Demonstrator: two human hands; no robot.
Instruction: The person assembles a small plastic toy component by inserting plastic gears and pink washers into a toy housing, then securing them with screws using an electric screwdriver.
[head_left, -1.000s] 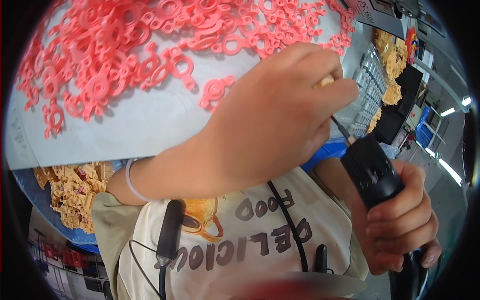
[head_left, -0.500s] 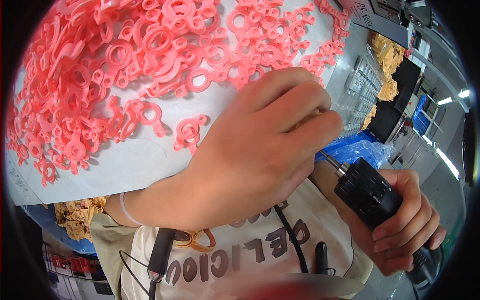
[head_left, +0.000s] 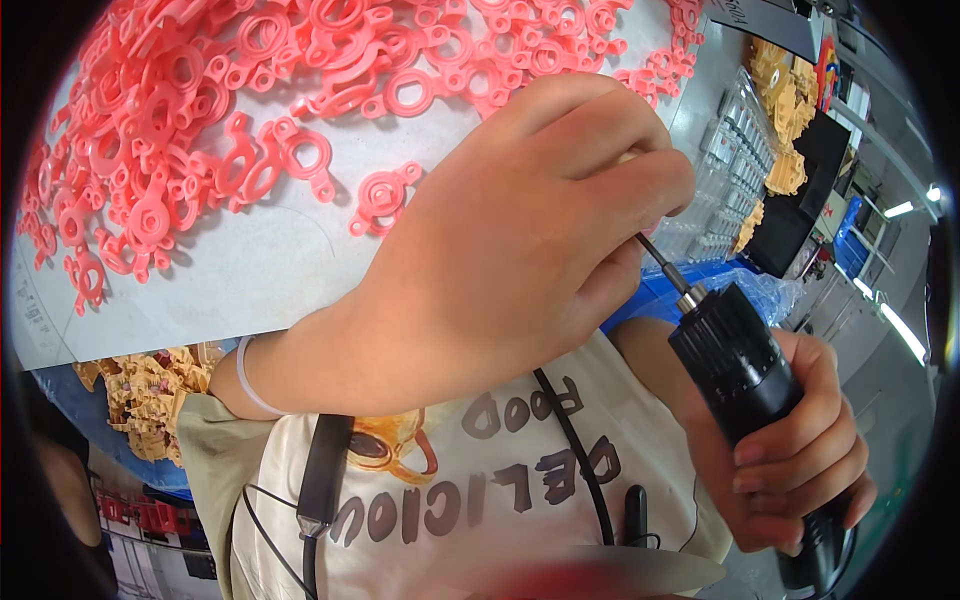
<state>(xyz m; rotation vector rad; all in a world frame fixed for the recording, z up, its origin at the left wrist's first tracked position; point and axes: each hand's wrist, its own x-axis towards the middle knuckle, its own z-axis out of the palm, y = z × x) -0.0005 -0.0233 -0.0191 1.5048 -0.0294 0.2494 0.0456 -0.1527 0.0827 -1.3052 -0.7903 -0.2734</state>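
Note:
My left hand [head_left: 520, 230] is closed, knuckles up, in front of the table. Whatever its curled fingers hold is almost wholly hidden; only a small pale bit shows between them. My right hand [head_left: 800, 450] is wrapped round a black electric screwdriver [head_left: 735, 360]. The screwdriver points up and to the left, and its thin metal bit [head_left: 663, 262] reaches the underside of my left fingers. Whether the tip touches a part there is hidden. A single pink plastic ring piece [head_left: 381, 198] lies just left of my left hand.
Many pink ring pieces [head_left: 150, 150] are heaped on the pale table [head_left: 250, 290]. Tan plastic parts [head_left: 155, 405] fill a blue container at lower left; more tan parts [head_left: 785, 110] lie at far right beside clear trays [head_left: 735, 150]. Blue plastic wrapping [head_left: 740, 290] lies behind the screwdriver.
The view has shifted, so the table and pieces sit higher. My left hand stays closed and is slightly higher in the picture. The screwdriver is more upright, its bit still at my left fingers.

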